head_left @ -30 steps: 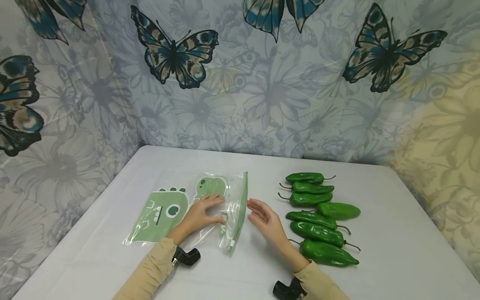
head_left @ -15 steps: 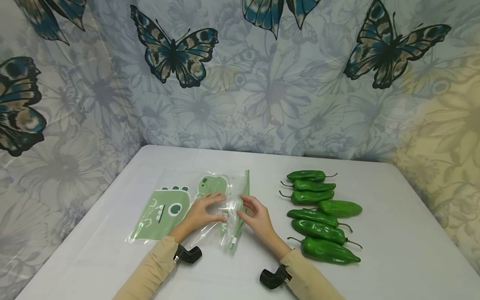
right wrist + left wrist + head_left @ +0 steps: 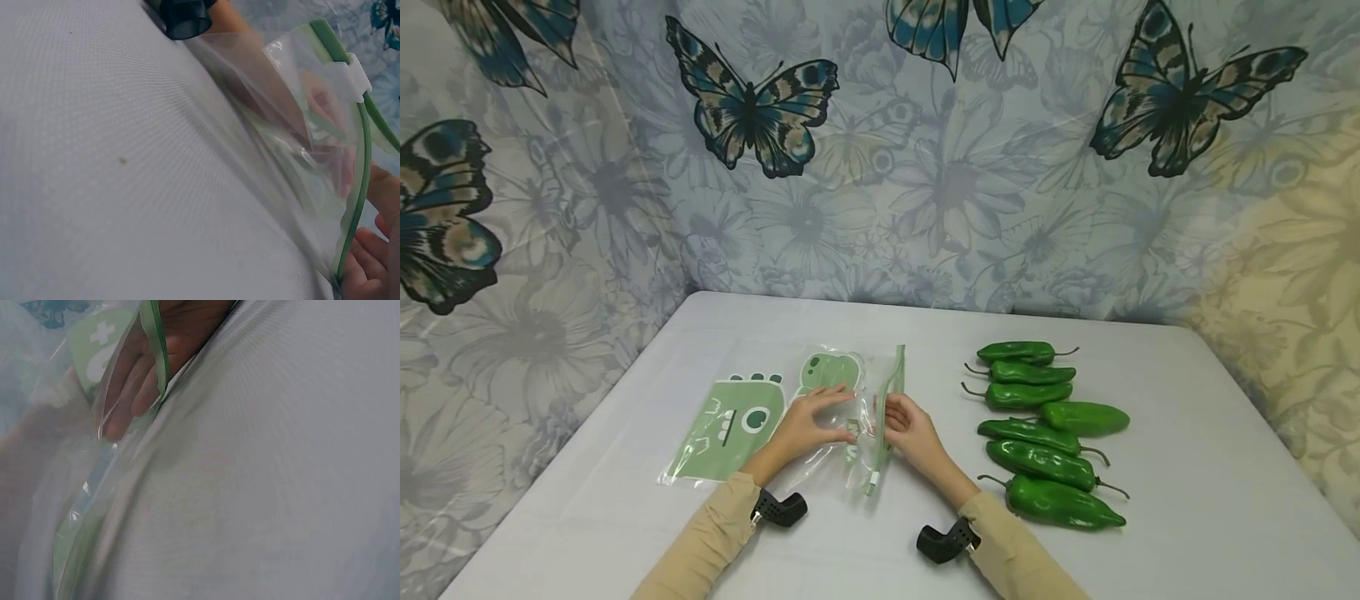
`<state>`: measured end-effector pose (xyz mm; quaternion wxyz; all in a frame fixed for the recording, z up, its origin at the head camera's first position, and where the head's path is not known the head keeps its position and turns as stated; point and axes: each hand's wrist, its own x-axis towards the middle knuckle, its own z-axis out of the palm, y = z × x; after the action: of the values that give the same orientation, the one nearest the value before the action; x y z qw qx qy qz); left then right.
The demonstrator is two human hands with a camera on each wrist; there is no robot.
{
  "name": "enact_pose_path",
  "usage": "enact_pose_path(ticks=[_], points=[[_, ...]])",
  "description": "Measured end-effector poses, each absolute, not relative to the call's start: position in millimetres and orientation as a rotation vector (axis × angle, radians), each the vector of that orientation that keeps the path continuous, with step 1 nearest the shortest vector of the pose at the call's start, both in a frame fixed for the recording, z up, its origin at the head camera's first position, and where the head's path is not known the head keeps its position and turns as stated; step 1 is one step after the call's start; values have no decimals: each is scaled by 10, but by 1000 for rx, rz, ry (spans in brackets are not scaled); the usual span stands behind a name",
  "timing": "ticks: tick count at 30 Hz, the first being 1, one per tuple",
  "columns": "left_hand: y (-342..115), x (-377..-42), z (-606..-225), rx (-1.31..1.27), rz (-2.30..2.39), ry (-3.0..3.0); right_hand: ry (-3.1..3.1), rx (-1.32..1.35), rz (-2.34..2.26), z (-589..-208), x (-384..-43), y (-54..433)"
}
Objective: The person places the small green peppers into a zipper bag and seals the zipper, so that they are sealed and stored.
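A clear zip bag (image 3: 733,433) with green dinosaur prints lies flat on the white table, its green-edged mouth facing right and standing a little apart. My left hand (image 3: 801,429) rests on the bag near the mouth, thumb and fingers spread with a gap between them. At the mouth is my right hand (image 3: 910,429); in the left wrist view the fingers (image 3: 134,381) of this hand reach straight in past the green edge, behind clear film. The right wrist view shows the white slider (image 3: 353,78) at the near end of the green zip strip (image 3: 361,187).
Several green peppers (image 3: 1048,467) lie in a loose column right of my right hand, their stems pointing both ways. The white table (image 3: 1210,467) meets a patterned cloth wall (image 3: 880,217) at the back. Black wrist cameras (image 3: 943,542) sit on both forearms.
My right hand has moved left, from beside the bag to its mouth, with fingertips now inside the green edge. The mouth has parted slightly. My left hand stays in place.
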<state>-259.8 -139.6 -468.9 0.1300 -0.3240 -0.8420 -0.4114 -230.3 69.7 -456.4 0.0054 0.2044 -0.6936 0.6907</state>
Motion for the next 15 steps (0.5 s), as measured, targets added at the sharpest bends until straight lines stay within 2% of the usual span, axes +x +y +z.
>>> enact_pose_path(ticks=[7,15], points=[[-1378,-2632,-4684,-1005,-1211,-2358,-2304,676,2064,-4362,-2225,716],[-1407,-2586,-4669,-1006,-1218,-2506,-2326,742,2052,-4372,-2224,699]])
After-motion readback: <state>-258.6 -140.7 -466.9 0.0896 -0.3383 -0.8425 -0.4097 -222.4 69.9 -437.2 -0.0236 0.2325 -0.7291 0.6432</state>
